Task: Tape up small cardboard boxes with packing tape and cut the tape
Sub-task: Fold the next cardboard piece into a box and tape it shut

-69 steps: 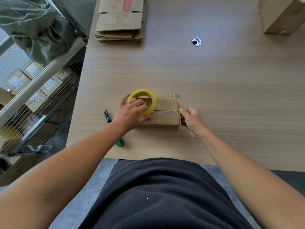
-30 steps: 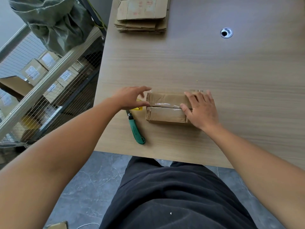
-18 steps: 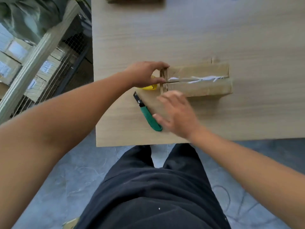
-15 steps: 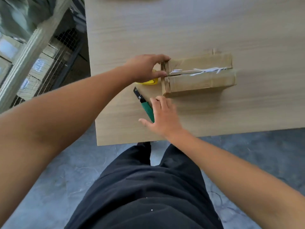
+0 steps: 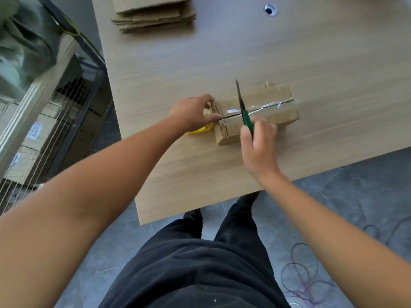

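green knife (image 5: 246,117) gripped in right hand (image 5: 258,143) over cardboard box (image 5: 280,114); left hand (image 5: 189,114) holds yellow tape roll (image 5: 199,130).

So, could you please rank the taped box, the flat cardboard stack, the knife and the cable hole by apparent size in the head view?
1. Taped box, though the flat cardboard stack is cropped and farther off, so their order is unsure.
2. Knife.
3. Cable hole.
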Demonstrator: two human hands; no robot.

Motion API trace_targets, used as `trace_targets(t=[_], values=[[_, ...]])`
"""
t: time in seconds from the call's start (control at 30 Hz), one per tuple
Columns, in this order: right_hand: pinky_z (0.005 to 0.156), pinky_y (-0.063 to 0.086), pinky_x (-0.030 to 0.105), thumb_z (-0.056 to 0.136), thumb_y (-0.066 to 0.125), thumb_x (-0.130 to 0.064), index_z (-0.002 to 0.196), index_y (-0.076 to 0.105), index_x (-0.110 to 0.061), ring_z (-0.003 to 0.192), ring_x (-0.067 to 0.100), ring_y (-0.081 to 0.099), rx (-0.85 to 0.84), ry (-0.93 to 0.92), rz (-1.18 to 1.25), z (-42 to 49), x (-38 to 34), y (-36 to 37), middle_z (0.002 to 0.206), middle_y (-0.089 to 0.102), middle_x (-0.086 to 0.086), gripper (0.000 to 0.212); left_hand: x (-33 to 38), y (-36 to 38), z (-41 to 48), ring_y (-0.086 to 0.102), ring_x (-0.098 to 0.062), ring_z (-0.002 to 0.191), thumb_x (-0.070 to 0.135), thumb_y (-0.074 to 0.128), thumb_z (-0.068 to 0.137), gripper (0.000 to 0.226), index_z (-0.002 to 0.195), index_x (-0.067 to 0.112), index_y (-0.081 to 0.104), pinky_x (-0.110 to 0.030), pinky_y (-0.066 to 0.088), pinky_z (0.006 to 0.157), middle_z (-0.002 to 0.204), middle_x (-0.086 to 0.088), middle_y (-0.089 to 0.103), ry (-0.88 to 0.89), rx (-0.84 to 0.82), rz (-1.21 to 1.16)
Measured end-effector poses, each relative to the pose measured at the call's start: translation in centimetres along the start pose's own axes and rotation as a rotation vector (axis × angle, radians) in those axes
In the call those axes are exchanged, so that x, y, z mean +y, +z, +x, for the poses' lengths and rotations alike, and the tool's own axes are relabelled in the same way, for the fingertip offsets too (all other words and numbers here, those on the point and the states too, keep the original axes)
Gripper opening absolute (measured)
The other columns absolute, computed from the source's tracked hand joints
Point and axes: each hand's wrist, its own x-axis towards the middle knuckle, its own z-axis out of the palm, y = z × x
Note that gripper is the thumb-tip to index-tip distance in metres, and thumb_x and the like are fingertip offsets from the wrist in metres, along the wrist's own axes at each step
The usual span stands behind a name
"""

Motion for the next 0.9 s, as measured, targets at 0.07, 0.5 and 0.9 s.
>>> trace_targets(t=[0.07, 0.5, 0.9], values=[[0.105, 0.037, 0.045, 0.099, 0.035, -0.034, 0.114, 0.059, -0.002, 0.113, 0.029, 0.052, -0.169, 0.1, -0.042, 3.5, -2.0, 0.8, 0.114, 0.061, 0.013, 0.043, 0.3, 0.1, -0.5, 0.064, -0.024, 0.111, 0.075, 0.058, 0.083, 0.062, 0.124, 0.029, 0.057, -0.037, 0.05, 0.085, 0.116, 0.007, 0.071, -0.083, 0.012, 0.035], [0.122, -0.012, 0.054, 0.107, 0.031, -0.032, 0.107, 0.066, 0.0, 0.154, 0.027, -0.015, -0.711, 0.117, -0.345, 4.8, -1.8, 1.1, 0.167, -0.012, 0.016, 0.048, -1.5, -1.8, -3.4, 0.057, -0.016, 0.07, 0.047, 0.058, 0.091, 0.027, 0.113, 0.036, 0.067, -0.032, 0.051, 0.081, 0.105, 0.001, 0.069, -0.127, -0.141, 0.103], [0.12, -0.009, 0.064, 0.102, 0.028, -0.043, 0.121, 0.066, -0.005, 0.151, 0.031, -0.027, -0.854, 0.132, -0.605, 5.4, -3.0, 1.9, 0.164, -0.025, 0.015, 0.056, -0.2, -1.1, -3.9, 0.063, -0.03, 0.096, 0.038, 0.051, 0.099, 0.02, 0.106, 0.034, 0.069, -0.032, 0.038, 0.065, 0.115, -0.001, 0.056, -0.116, -0.032, 0.288]])
